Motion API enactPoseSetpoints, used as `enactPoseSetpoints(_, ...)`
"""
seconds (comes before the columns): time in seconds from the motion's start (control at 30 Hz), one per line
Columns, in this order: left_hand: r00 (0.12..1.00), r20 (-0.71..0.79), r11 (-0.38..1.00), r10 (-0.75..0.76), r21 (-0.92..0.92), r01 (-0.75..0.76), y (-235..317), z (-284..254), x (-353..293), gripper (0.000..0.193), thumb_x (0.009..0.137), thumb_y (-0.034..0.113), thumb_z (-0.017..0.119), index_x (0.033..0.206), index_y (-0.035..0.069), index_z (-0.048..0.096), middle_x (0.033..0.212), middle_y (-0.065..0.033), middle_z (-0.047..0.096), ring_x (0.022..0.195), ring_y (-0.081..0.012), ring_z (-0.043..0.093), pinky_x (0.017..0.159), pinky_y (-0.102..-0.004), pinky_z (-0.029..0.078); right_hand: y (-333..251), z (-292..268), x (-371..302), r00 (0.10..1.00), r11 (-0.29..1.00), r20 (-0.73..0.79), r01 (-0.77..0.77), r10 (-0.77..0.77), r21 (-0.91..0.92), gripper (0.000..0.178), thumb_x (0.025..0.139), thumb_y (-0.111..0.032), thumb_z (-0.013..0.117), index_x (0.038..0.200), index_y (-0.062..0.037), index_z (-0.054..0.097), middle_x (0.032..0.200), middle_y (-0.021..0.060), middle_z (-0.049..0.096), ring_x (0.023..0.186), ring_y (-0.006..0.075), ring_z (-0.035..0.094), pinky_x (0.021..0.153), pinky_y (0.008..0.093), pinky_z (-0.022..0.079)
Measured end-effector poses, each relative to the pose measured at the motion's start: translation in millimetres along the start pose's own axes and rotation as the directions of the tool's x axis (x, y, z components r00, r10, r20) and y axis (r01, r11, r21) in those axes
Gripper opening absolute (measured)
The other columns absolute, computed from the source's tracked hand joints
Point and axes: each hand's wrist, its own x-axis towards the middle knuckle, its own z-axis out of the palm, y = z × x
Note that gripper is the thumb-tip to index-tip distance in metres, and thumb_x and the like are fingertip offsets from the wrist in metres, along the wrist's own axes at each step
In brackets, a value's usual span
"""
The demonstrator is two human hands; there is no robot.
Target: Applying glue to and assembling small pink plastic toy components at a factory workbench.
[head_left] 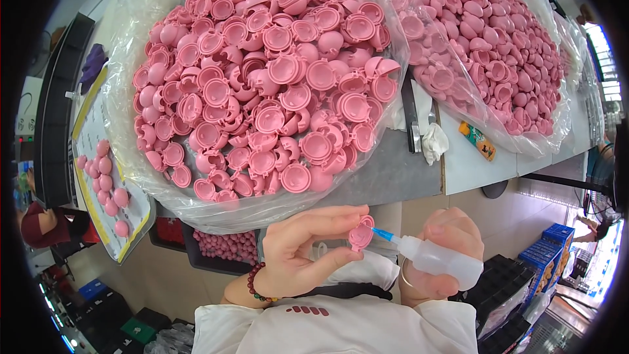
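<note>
Between the thumb and fingers of my left hand (298, 249) is a small pink plastic half-shell (361, 234), its hollow side facing right. My right hand (452, 236) is closed round a translucent white squeeze bottle (440, 259), tilted with its blue needle tip (382, 233) at the half-shell's rim. Whether the tip touches the shell I cannot tell. Just beyond my hands lies a large heap of pink half-shells (270, 118) in a clear plastic bag (216, 216) on the grey table.
A second bag of pink shell pieces (485, 46) lies at the far right. Near it are a green-and-orange packet (477, 141), a crumpled white tissue (434, 143) and a black-handled tool (413, 118). Several closed pink balls rest on a yellow-edged tray (121, 246) at left. Below the table sits a dark bin (200, 259) of pink pieces.
</note>
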Motion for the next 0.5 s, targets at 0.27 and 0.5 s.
enactPoseSetpoints(0.27, 0.976, 0.027, 0.928, 0.217, 0.305, -0.215, -1.1, -3.6, 2.3, 0.038, 0.065, -0.011, 0.064, 0.099, -0.003, 0.05, 0.104, -0.0271, 0.052, 0.091, -0.0275, 0.056, 0.074, -0.0332, 0.048, 17.1, -7.7, -1.7, 0.986, 0.978, -0.149, 0.105, -0.078, 0.181, 0.057, 0.081, -0.051, 0.041, 0.094, 0.0033, 0.051, 0.069, 0.0086, 0.046, 0.054, 0.0164, 0.043, 0.044, 0.0232, 0.032)
enactPoseSetpoints(0.5, 0.992, 0.128, 0.897, 0.002, -0.439, 0.055, -2.6, -6.0, 3.9, 0.028, 0.072, -0.005, 0.059, 0.096, 0.002, 0.047, 0.104, -0.0262, 0.052, 0.093, -0.0268, 0.054, 0.076, -0.0345, 0.045, 64.9, -45.1, 24.4, 0.916, 0.929, -0.271, -0.342, 0.296, -0.143, 0.028, 0.076, -0.007, 0.057, 0.098, 0.0044, 0.045, 0.094, 0.0156, 0.057, 0.076, 0.015, 0.053, 0.06, 0.0241, 0.041)
